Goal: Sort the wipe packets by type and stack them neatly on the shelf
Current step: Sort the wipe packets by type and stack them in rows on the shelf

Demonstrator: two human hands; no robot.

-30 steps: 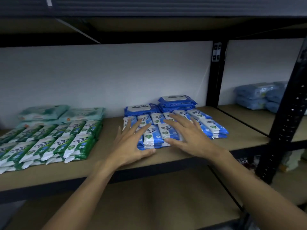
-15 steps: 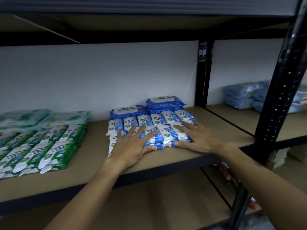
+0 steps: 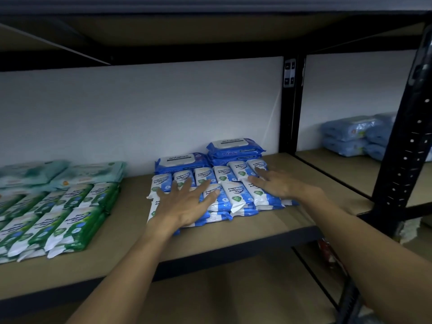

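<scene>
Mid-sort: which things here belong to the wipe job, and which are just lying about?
Job: left hand, right hand, both flat on the small blue packets; antabax packs behind; small green packets; teal packs; shelf.
Lying about: pale blue bundles in the next bay; black upright.

Blue and white with green shield marks on the middle packets point(image 3: 236, 195); green and white on the left packets point(image 3: 70, 220); deep blue, grey-lidded packs point(image 3: 181, 161); tan shelf point(image 3: 268, 225); black frame point(image 3: 397, 160).
</scene>
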